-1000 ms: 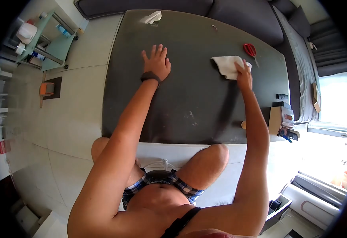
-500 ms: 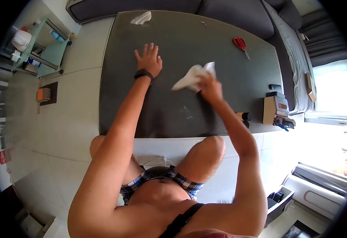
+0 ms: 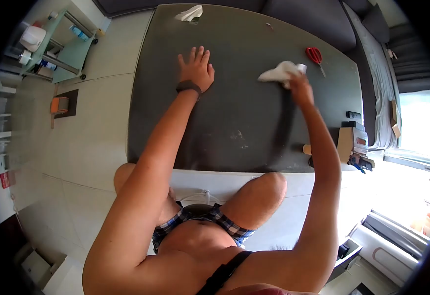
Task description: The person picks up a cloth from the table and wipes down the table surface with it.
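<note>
My left hand (image 3: 196, 69) lies flat on the dark tabletop (image 3: 210, 125), fingers spread, with a black band round the wrist. Over on the right half of the table, my right hand (image 3: 300, 89) is closed on a crumpled white tissue (image 3: 279, 73) that sticks out to the left of the fingers. Red-handled scissors (image 3: 314, 56) lie just beyond that hand, blades pointing toward the lower right. A second white tissue (image 3: 190, 13) rests by the far left edge of the table.
A box with tools (image 3: 355, 141) and a small black object (image 3: 353, 115) sit at the table's right edge. Pale smudges (image 3: 239, 139) mark the near part of the top. A grey sofa (image 3: 298, 22) borders the far side; a wheeled glass trolley (image 3: 70, 59) stands left.
My right hand has slid the tissue to the right and slightly away, toward the scissors. My left hand stays planted on the tabletop. The whole view has shifted a little.
</note>
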`<state>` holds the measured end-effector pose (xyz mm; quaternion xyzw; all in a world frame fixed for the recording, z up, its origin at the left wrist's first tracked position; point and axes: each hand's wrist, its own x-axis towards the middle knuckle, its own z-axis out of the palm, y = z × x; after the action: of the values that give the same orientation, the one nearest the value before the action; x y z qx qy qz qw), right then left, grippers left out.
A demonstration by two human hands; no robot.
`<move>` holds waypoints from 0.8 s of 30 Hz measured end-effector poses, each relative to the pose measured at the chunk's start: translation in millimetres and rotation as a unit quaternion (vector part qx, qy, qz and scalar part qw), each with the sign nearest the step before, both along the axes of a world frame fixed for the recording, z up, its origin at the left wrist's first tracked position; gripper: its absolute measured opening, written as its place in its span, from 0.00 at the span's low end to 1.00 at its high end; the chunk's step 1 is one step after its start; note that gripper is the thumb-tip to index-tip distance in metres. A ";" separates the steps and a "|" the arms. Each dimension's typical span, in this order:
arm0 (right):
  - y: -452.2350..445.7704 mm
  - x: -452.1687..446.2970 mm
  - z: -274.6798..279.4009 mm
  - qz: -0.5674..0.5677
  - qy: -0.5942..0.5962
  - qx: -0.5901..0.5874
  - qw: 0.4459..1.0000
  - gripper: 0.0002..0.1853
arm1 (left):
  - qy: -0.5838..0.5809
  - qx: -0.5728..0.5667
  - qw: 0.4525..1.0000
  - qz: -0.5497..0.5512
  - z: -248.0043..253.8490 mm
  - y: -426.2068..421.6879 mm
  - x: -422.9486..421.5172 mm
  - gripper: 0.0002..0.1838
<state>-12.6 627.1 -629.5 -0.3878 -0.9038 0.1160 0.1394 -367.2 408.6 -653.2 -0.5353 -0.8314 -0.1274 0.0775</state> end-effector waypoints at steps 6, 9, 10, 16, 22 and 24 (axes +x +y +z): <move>47.0 -67.2 -22.6 -0.071 0.091 0.058 0.992 0.16 | -0.010 0.000 1.000 0.002 -2.3 1.4 -0.6 0.29; -18.4 -137.4 -3.6 0.057 0.100 -0.035 0.993 0.17 | -0.007 0.014 1.000 0.003 -10.3 3.6 -2.2 0.29; -37.4 -150.2 -9.1 0.120 0.107 -0.025 0.987 0.18 | -0.007 0.014 1.000 0.001 -10.1 2.7 -1.6 0.29; -145.5 -130.9 13.4 0.360 0.064 -0.121 0.923 0.26 | 0.010 0.040 0.999 -0.008 -17.8 5.7 -7.0 0.28; -227.0 -81.3 42.6 0.490 0.044 -0.186 0.850 0.26 | 0.013 0.044 0.999 0.002 -13.9 4.1 -2.1 0.28; -218.5 -78.5 48.9 0.485 0.024 -0.169 0.858 0.26 | 0.023 0.031 0.999 0.005 -12.7 4.3 -2.6 0.28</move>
<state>-91.1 408.6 -580.6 0.0850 -0.9402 0.3294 0.0189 -369.8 412.9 -665.8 -0.5315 -0.8275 -0.1403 0.1142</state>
